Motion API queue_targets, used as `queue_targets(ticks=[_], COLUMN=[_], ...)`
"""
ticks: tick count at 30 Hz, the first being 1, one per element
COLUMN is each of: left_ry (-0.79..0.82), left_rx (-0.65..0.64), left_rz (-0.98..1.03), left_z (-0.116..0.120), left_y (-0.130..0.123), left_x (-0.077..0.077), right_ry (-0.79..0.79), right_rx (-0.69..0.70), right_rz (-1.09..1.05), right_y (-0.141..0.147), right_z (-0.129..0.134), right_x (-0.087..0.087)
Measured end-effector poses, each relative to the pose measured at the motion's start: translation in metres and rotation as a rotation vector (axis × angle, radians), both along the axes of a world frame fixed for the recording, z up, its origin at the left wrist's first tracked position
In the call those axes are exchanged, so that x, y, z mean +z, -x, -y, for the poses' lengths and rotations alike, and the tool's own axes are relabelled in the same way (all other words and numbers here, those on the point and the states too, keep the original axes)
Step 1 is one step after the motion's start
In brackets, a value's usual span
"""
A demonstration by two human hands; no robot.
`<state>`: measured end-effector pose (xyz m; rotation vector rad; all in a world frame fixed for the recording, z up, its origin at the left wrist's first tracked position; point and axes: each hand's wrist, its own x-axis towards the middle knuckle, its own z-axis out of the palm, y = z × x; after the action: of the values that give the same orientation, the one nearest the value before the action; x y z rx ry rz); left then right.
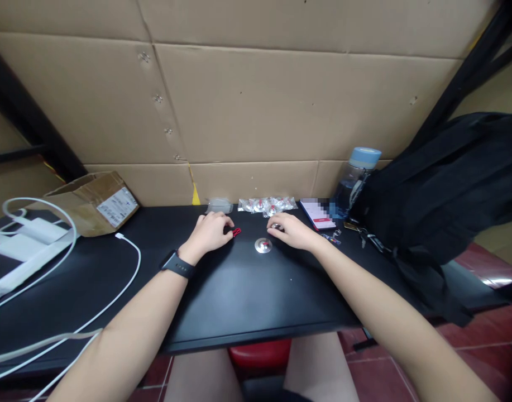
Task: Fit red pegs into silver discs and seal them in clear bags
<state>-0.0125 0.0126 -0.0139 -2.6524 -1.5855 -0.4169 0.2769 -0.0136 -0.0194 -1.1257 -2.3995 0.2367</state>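
My left hand (pixel 211 233), with a dark watch (pixel 178 264) on the wrist, is closed with thumb and index finger at a small looped red cord (pixel 237 232). Just in front of my right hand (pixel 291 231) lies a round silver metal disc (pixel 263 246), like a finger cymbal, with a bit of red at its centre. The fingers of my right hand curl round a small shiny metal piece (pixel 276 226), mostly hidden by them. Behind both hands, several similar discs in clear bags (pixel 267 205) lie in a row.
Clear plastic bags (pixel 219 205) lie behind my left hand. A phone (pixel 318 214), keys (pixel 363 239), a blue-lidded bottle (pixel 356 178) and a black backpack (pixel 444 184) stand or lie at right. At left are a cardboard box (pixel 92 204), white cables (pixel 130 279) and a power strip (pixel 33 262).
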Motion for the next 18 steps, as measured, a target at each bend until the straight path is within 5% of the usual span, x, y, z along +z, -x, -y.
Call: queue_targets(ticks=[4, 14, 18], left_ry=[0.002, -0.014, -0.025], left_rx=[-0.006, 0.007, 0.043], left_rz=[0.020, 0.014, 0.155], left_z=[-0.002, 0.000, 0.004], left_y=[0.000, -0.012, -0.016], left_x=[-0.002, -0.006, -0.001], right_ry=[-0.002, 0.053, 0.071], right_rx=[-0.205, -0.260, -0.310], right_rz=[0.073, -0.098, -0.256], right_y=[-0.013, -0.012, -0.011], right_z=[-0.013, -0.019, -0.019], right_x=[-0.008, -0.011, -0.011])
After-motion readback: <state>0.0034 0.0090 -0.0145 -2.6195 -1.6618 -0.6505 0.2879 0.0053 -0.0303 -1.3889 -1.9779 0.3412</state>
